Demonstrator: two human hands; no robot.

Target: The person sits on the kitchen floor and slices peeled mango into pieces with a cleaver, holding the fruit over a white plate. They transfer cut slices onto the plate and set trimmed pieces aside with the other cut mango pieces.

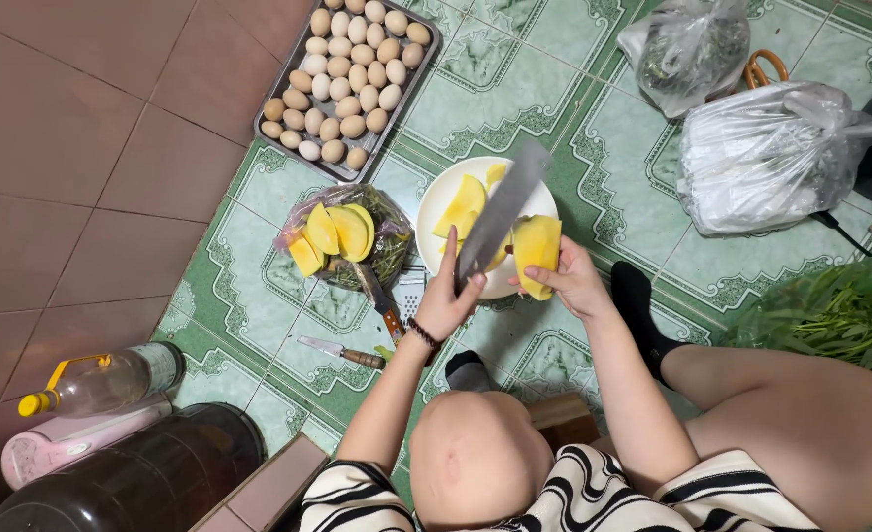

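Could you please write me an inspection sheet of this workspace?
Surface: green patterned floor tiles, brown tiles at left.
Job's things: yellow fruit piece; cleaver; white plate with cut pieces.
Clutter: egg tray, bag of peels, small knife, oil bottle, plastic bags, leafy greens.
Grippers: left hand grips the cleaver; right hand holds the fruit.
Cables: nothing seen.
Surroundings: dark pot.
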